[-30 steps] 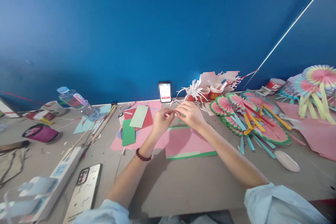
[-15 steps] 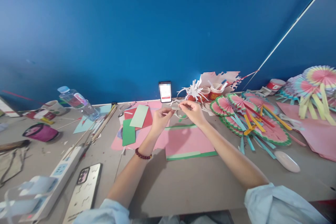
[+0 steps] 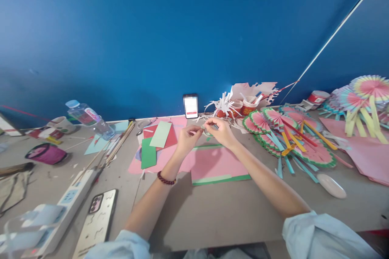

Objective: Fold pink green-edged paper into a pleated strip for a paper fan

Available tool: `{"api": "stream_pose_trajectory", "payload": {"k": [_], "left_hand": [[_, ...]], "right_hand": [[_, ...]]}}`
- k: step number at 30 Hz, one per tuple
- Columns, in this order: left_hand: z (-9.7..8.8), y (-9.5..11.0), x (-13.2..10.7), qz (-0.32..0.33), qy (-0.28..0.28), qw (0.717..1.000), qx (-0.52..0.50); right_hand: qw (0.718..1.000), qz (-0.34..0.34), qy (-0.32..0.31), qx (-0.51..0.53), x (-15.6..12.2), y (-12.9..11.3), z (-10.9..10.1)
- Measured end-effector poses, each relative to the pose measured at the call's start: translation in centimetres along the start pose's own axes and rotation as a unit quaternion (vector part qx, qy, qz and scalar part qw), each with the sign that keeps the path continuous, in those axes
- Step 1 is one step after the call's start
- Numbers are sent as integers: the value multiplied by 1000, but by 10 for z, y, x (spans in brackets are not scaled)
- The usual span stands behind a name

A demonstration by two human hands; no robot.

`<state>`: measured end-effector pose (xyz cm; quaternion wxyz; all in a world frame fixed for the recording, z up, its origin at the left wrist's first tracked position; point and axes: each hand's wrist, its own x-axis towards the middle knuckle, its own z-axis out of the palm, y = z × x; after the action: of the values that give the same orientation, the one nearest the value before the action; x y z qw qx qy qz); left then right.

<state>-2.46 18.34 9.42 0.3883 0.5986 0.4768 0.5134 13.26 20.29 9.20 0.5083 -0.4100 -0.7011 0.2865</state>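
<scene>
Over the far edge of a pink paper sheet (image 3: 219, 162) with green strips along its borders, both my hands meet with pinched fingertips. My left hand (image 3: 189, 137), a dark red bead bracelet at its wrist, pinches the left end of a thin pale curved strip (image 3: 208, 133). My right hand (image 3: 223, 131) grips the same strip from the right. Fingers cover most of it, and its exact kind is too small to make out. Left of the sheet lie green (image 3: 148, 153), pale green (image 3: 161, 134) and red paper pieces.
Pleated watermelon-coloured paper fans (image 3: 282, 129) lie at right, near a white oval object (image 3: 331, 186). A phone (image 3: 191, 106) leans on the blue wall. At left are a water bottle (image 3: 91, 119), wooden sticks (image 3: 121, 141), a power strip (image 3: 68, 202) and another phone (image 3: 97, 222).
My hands have come slightly closer together, with the right fingertips moving a little left toward the left ones. The pale strip is now more covered by my fingers.
</scene>
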Motion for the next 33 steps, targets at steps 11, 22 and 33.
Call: {"api": "stream_pose_trajectory", "payload": {"k": [11,22,33], "left_hand": [[-5,-10,1,-84,24,984,-157],[-10,-11,3,-88,42,980,-173],[-11,-12,4,-70,34,986,-149]], "right_hand": [[931,198,199,233,25,45,-29],[950,-12,275,-148,28,69,-73],[936,-75,102,-329,41,106,-70]]}}
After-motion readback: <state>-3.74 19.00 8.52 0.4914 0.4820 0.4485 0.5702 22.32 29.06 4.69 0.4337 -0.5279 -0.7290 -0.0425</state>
